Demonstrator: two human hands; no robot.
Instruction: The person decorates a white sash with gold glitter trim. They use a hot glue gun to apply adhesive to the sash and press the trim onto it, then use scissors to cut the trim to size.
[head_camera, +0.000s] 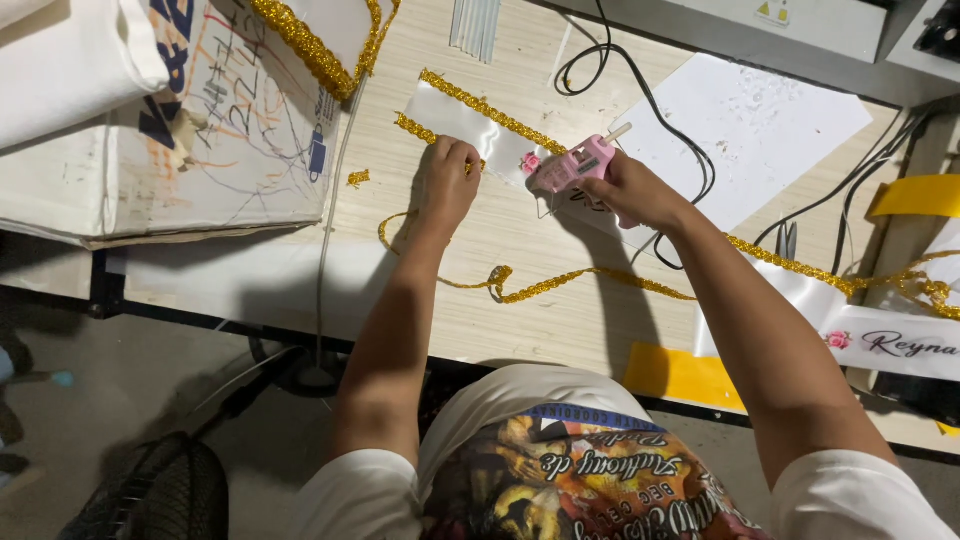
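Right hand (630, 190) grips pink glue gun (572, 166), frame centre; left hand (445, 180) pinches gold trim (480, 105) onto white satin ribbon (450, 118). Risk: hot glue burning fingertips, trim setting crooked.

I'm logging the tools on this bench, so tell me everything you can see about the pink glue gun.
The pink glue gun is a small plastic-looking tool, gripped in the right hand above the wooden table. A pale glue stick pokes from its back end. Its nozzle end points left toward the white satin ribbon edged with gold trim, near a small pink flower print; the tip itself is hard to make out. A label sits on its side.
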